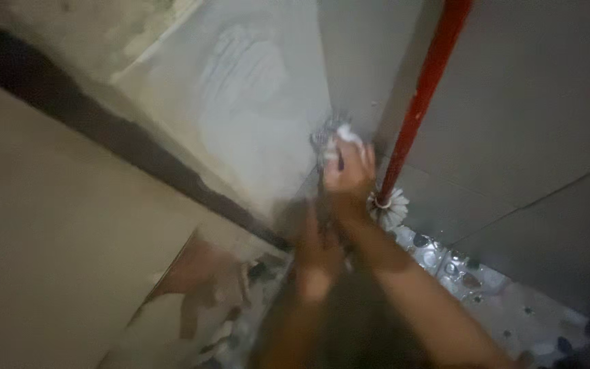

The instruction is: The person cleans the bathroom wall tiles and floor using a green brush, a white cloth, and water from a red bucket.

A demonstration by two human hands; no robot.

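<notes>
Grey wall tiles [534, 102] meet at a corner, with a pebble-set floor [445, 263] below and a pale smeared panel [254, 89] to the left; the picture is dim and blurred.

Head view: we see the right hand [348, 171] closed around a white cloth [347, 134], pressed on a small metal fitting [324, 137] at the corner. The left hand [317, 256] lies below it, at the right wrist; whether it is wide or narrow we cannot tell.

A red pipe [421, 102] runs down just beside the right hand to a white rosette [389, 207] at its foot.

Risks, as we judge them: the knuckles could knock the pipe, being so close; the cloth could snag on the fitting; poor light could hide missed spots.

Count: two hands, one cloth, one fitting, one pipe, one rosette.
</notes>
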